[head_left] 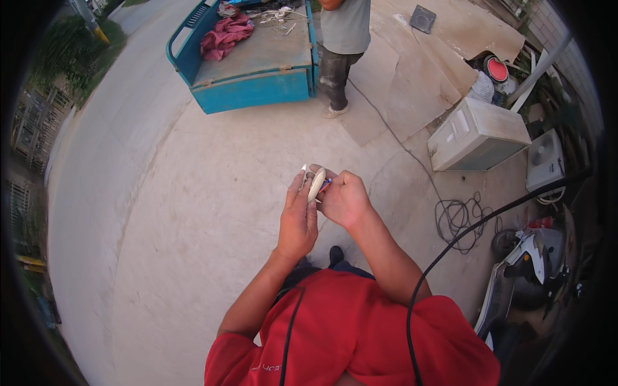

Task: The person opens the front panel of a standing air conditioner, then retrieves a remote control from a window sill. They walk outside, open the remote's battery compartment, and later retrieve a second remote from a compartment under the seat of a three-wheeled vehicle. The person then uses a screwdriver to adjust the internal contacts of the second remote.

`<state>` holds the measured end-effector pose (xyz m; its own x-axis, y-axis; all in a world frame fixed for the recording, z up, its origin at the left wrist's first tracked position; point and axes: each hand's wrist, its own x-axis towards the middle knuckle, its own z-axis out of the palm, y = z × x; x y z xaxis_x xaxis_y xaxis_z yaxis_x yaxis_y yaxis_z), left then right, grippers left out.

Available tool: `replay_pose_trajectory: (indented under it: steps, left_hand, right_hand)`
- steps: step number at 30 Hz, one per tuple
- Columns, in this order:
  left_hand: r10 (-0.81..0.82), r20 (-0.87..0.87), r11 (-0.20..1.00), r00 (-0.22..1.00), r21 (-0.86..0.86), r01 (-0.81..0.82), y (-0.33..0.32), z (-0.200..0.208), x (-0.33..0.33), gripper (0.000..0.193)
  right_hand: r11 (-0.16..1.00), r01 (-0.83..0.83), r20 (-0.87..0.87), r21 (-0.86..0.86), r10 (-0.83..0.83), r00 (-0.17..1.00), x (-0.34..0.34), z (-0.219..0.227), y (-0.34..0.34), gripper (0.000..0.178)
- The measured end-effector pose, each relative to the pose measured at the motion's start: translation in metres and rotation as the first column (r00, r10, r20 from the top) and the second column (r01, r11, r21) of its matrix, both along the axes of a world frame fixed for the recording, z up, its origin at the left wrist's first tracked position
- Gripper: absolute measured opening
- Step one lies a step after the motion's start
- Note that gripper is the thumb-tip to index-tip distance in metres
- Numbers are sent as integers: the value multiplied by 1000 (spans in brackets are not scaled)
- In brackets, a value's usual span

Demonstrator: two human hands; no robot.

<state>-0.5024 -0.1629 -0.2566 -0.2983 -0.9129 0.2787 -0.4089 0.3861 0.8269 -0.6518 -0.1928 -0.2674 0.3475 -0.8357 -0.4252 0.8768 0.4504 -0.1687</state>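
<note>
In front of my red shirt, both hands meet at a cream-coloured oblong piece (pixel 316 184) with a rounded edge, turned nearly edge-on. My left hand (pixel 297 222) is closed on it, thumb and fingers against its near side. A small white pointed tip (pixel 304 168) shows at the left fingertips; I cannot tell whether it belongs to the same piece. My right hand (pixel 347 201) curls around the far side, its fingers partly hidden behind the piece. A small blue-and-red thing (pixel 326 184) shows between the piece and my right palm, too small to name.
Ahead stands a blue cargo bed (pixel 251 93) carrying a dark red cloth (pixel 226 35). A person (pixel 344 38) stands beside it. On the right are a white box-shaped appliance (pixel 476 136), an air-conditioner unit (pixel 546 157), a coiled black cable (pixel 460 222) and a scooter (pixel 524 264).
</note>
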Motion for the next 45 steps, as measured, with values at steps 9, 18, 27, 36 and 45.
replay_pose_trajectory:
  steps: [9, 18, 27, 36, 45]
  left_hand:
    - [266, -538, 779, 799, 608, 150, 2, 10, 7, 41]
    - [363, -568, 650, 739, 722, 235, 0, 17, 17, 44]
    - [296, -393, 638, 871, 760, 127, -3, 18, 17, 37]
    - [415, -403, 610, 816, 788, 79, -5, 14, 10, 37]
    - [475, -426, 576, 770, 812, 93, -6, 11, 9, 39]
  right_hand:
    - [992, 124, -381, 4, -113, 918, -5, 9, 10, 21]
    - [540, -632, -691, -555, -723, -11, -18, 21, 6, 25]
    - [474, -827, -734, -303, -669, -115, -26, 22, -4, 24]
    - [506, -790, -660, -346, -729, -178, -20, 9, -1, 29]
    - [770, -379, -849, -514, -521, 93, -11, -7, 15, 11]
